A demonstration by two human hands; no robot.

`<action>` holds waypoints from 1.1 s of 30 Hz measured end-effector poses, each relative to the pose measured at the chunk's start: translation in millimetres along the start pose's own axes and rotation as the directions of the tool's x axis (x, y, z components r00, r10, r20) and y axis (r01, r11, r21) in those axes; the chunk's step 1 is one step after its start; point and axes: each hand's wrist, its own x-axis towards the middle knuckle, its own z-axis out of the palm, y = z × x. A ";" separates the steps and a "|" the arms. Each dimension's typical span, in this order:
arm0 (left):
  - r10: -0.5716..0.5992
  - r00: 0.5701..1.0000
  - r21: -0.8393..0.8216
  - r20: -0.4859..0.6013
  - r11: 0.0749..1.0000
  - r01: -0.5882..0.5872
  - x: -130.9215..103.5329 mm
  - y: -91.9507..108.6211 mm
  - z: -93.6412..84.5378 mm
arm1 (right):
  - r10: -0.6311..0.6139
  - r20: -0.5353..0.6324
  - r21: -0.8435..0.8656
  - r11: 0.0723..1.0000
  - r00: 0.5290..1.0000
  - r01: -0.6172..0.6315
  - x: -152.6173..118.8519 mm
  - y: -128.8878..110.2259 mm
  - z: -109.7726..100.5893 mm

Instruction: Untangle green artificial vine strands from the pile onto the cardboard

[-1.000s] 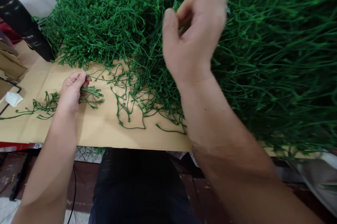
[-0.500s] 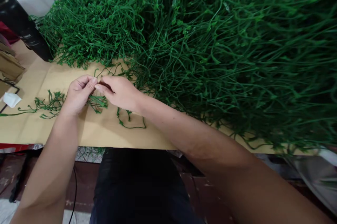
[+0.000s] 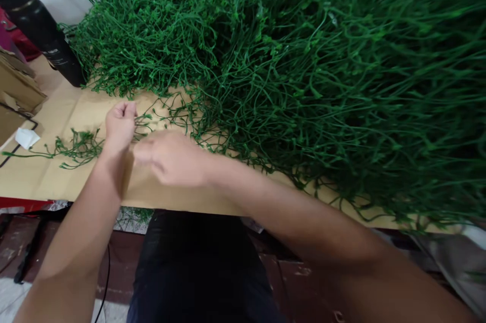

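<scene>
Above the tan table surface, my left hand [image 3: 121,123] has its fingers closed in a pinch; what it grips, if anything, is too small to make out. Green stems show just to its right. My right hand [image 3: 170,157] is lower and to the right, smeared by motion, and its fingertips cannot be read clearly. A small bunch of green stems [image 3: 81,148] lies on the table left of my left wrist. Thin loose stems [image 3: 180,110] lie between my hands and the big green heap [image 3: 304,70].
A black bottle [image 3: 47,32] leans at the back left, near a torn cardboard box [image 3: 18,82]. A crumpled white tissue [image 3: 26,137] lies at the left. The tan sheet [image 3: 152,196] ends close to my lap.
My hands have come apart: the right moved down towards me, while the left stayed pinched. The loose stem loop under my right hand no longer shows. The view has shifted slightly.
</scene>
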 end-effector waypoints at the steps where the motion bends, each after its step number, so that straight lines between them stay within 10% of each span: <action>1: 0.010 0.999 0.006 -0.032 1.000 -0.010 3.6 -1.6 -4.4 | -0.085 0.018 -0.012 0.996 0.996 0.085 0.1 -9.6 -2.7; 3: 0.018 1.000 -0.011 -0.003 1.000 -0.018 6.6 -4.4 -12.5 | -0.094 0.042 -0.087 0.991 0.995 0.097 -0.9 -21.8 -12.3; 6: -0.024 0.993 -0.067 0.115 0.997 0.032 1.9 -5.0 -16.6 | 0.207 0.012 -0.293 0.936 0.978 -0.195 -13.8 -11.9 -35.8; 9: -0.041 0.981 -0.111 0.192 0.992 0.063 -4.4 -2.1 -12.0 | 0.461 -0.192 -0.424 0.757 0.866 -0.497 -44.9 20.7 -59.5; 12: -0.007 0.972 -0.137 0.233 0.990 0.040 -6.3 1.0 -5.6 | 0.443 -0.443 -0.428 0.659 0.780 -0.618 -72.9 43.8 -71.4; 23: 0.019 0.952 -0.180 0.306 0.983 0.039 -17.3 2.1 -0.3 | 0.314 -0.196 -0.244 0.902 0.929 -0.357 -3.3 10.5 2.8; 33: 0.113 0.942 0.009 0.315 0.993 -0.122 -13.7 2.1 -6.6 | 0.308 -0.274 -0.049 0.942 0.911 -0.333 -13.2 35.2 3.9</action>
